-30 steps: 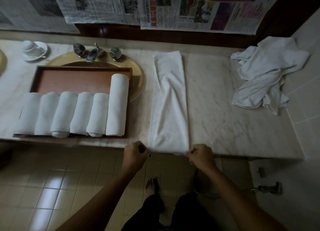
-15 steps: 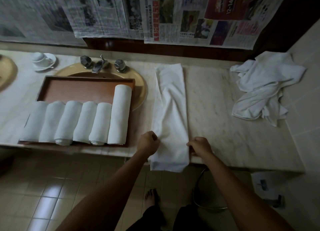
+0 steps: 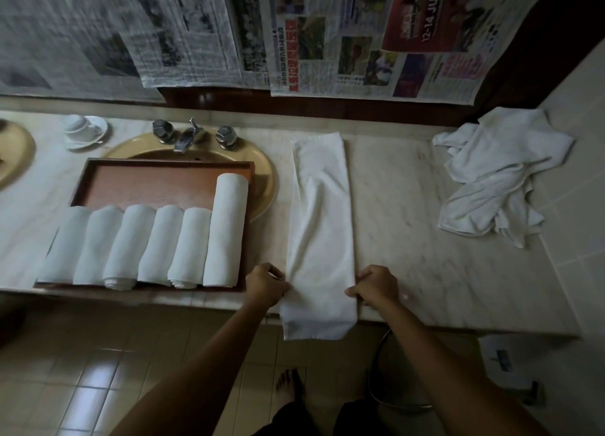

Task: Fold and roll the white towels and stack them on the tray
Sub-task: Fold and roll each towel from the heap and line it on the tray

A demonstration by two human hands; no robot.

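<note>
Head view: I'm watching left hand (image 3: 265, 284) and right hand (image 3: 375, 286) pinching long edges of folded towel (image 3: 320, 226), frame centre, near end hanging off counter (image 3: 425, 239). Advising tight, even roll, edges aligned. Six rolled towels (image 3: 144, 245) filling tray (image 3: 170, 177) front, left. Crumpled towels (image 3: 497, 177) waiting upper right.

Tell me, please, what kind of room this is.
Probably a bathroom, perhaps in a hotel: a basin with a tap is set in a marble counter, and the floor is tiled.
</note>
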